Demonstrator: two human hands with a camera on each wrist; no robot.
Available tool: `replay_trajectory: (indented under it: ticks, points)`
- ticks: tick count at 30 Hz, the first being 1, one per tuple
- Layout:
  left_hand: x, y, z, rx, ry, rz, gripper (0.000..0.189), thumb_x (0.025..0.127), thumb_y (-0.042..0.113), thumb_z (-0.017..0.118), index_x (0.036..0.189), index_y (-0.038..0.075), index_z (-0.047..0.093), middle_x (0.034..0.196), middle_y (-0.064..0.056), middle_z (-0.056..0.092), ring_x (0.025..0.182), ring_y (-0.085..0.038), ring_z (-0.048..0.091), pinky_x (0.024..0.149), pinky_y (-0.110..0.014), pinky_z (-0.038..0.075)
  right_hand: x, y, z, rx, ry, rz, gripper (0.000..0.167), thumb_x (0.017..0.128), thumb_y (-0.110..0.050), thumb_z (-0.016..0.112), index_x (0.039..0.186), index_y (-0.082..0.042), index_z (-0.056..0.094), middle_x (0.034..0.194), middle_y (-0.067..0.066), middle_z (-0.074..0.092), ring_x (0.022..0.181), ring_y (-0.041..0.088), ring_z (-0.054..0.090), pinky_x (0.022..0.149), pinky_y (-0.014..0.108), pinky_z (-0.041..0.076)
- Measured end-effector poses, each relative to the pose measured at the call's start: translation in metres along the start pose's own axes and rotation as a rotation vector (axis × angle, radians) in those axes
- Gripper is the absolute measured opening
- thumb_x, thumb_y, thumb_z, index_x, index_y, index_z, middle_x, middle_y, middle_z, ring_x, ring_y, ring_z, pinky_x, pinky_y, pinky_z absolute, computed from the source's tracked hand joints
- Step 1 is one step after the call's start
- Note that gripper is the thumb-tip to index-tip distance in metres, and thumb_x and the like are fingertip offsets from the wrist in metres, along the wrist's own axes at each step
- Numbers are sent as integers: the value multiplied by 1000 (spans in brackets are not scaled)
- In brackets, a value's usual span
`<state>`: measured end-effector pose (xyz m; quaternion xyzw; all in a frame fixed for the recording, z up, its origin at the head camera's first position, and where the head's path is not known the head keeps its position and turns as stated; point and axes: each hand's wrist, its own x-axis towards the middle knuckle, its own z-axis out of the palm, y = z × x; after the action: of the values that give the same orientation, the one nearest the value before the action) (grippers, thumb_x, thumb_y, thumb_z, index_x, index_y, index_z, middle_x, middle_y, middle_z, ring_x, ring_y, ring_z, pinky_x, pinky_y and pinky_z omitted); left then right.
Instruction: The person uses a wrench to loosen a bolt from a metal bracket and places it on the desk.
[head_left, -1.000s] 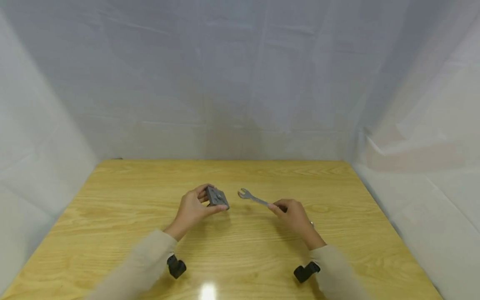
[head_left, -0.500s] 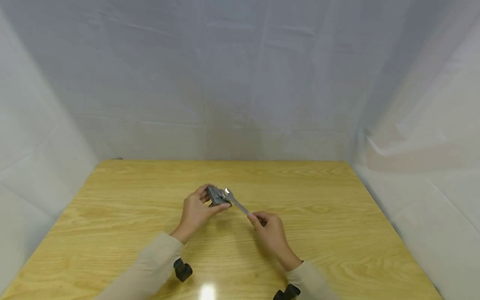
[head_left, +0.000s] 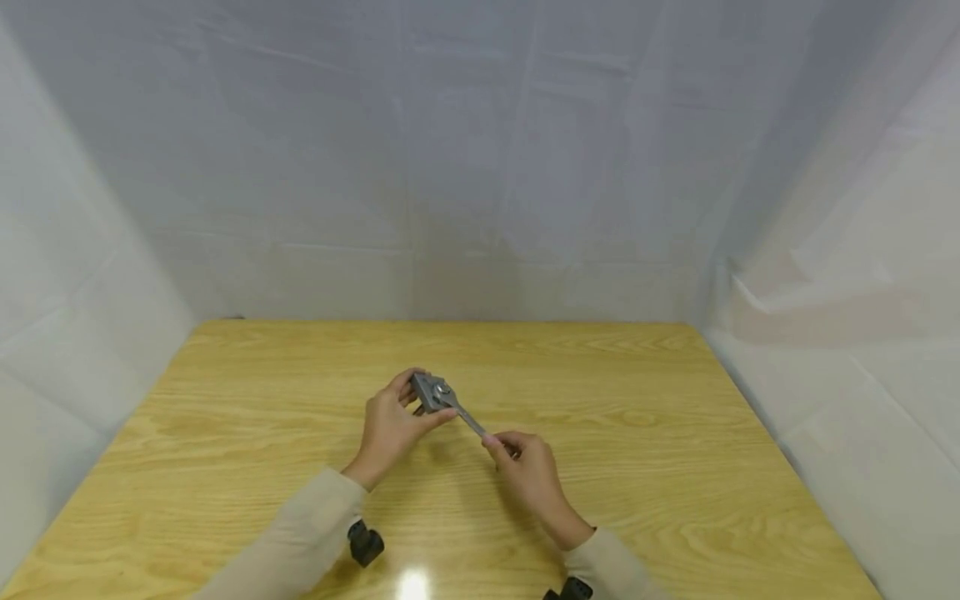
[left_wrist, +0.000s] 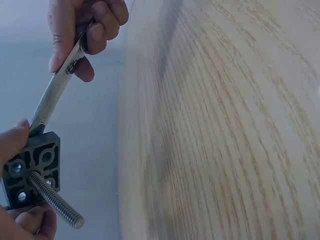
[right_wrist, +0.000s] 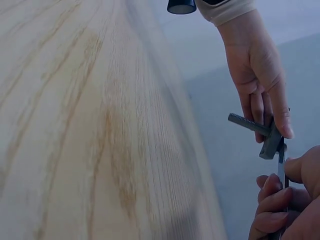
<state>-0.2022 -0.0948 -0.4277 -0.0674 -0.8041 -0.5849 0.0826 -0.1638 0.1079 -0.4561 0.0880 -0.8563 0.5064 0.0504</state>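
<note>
Head: farther off, forward and down at table (head_left: 675, 400)
Left wrist: close, facing right hand (head_left: 534, 473)
Right wrist: close, facing left hand (right_wrist: 262, 75)
Wrists share: bolt (left_wrist: 56, 200)

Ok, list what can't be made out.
Left wrist: head of the silver metal wrench, hidden behind the square, ribbed grey plate; its handle marking, too small.
Head view: part of the wrench's handle, covered by the right hand.
Right wrist: part of that hand, cut off by the right edge.
</note>
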Motion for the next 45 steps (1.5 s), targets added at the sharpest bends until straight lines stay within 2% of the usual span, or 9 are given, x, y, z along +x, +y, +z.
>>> replay_trajectory:
  ticks: [7, 12, 17, 20, 24, 30, 35, 40, 45]
  points:
    - [-1, -1, -10, 84, -15, 12, 71, 68, 24, 88, 129, 4, 55, 120, -17, 64, 111, -30, 63, 90, -39, 56, 4, -3, 5, 17, -21, -35, 29, 96, -24, 60, 93, 1, 74, 78, 16, 69, 59, 5, 49, 48, 17, 42]
    - [1, 0, -13, 133, -49, 3, 73, 68, 26, 88, 129, 2, 55, 119, -19, 65, 108, -33, 64, 90, -44, 55, 5, -3, 4, 13, -38, -36, 29, 96, -24, 60, 93, 1, 74, 80, 16, 69, 59, 6, 49, 49, 18, 43]
    - [4, 0, -16, 85, -130, 2, 70, 69, 24, 87, 128, 1, 56, 117, -17, 66, 105, -30, 66, 87, -37, 57, 8, 4, -2, 29, -64, -54, 26, 96, -22, 60, 93, -1, 75, 80, 15, 69, 60, 6, 50, 50, 19, 44]
    - [8, 0, -21, -7, -214, -1, 67, 71, 22, 86, 127, 3, 57, 120, -15, 65, 107, -27, 65, 86, -31, 57, 13, 9, -8, 49, -82, -72, 23, 95, -20, 61, 93, -1, 74, 81, 16, 69, 61, 5, 49, 51, 19, 44]
    - [12, 2, -30, -95, -345, 10, 67, 72, 20, 86, 129, 4, 56, 124, -15, 62, 111, -26, 63, 88, -29, 56, 21, 17, -19, 57, -160, -79, 21, 96, -19, 60, 99, -3, 73, 85, 16, 69, 58, 4, 45, 49, 18, 40]
    - [15, 7, -40, -113, -538, 63, 69, 72, 18, 86, 131, 3, 54, 127, -16, 60, 115, -27, 60, 96, -37, 53, 41, 25, -38, 11, -283, -164, 21, 96, -17, 60, 104, -2, 71, 90, 18, 69, 61, 6, 46, 50, 19, 41]
    - [15, 13, -42, -89, -728, 89, 72, 70, 18, 87, 133, 6, 53, 128, -11, 60, 115, -23, 60, 96, -38, 52, 61, 23, -56, -66, -411, -305, 18, 93, -17, 62, 103, -4, 71, 92, 9, 69, 69, 9, 52, 58, 20, 47]
    - [13, 16, -34, -68, -935, 79, 71, 70, 16, 87, 133, 7, 54, 125, -7, 63, 113, -20, 61, 99, -43, 50, 84, 13, -70, -185, -526, -543, 12, 89, -19, 67, 95, -11, 73, 87, -2, 68, 71, 7, 52, 63, 24, 47]
    - [10, 14, -19, -69, -1092, 30, 74, 69, 10, 87, 133, -1, 52, 122, -8, 65, 111, -15, 62, 99, -35, 50, 96, -11, -74, -397, -594, -720, 12, 85, -26, 71, 90, -16, 75, 83, -9, 67, 78, 8, 57, 84, 34, 46]
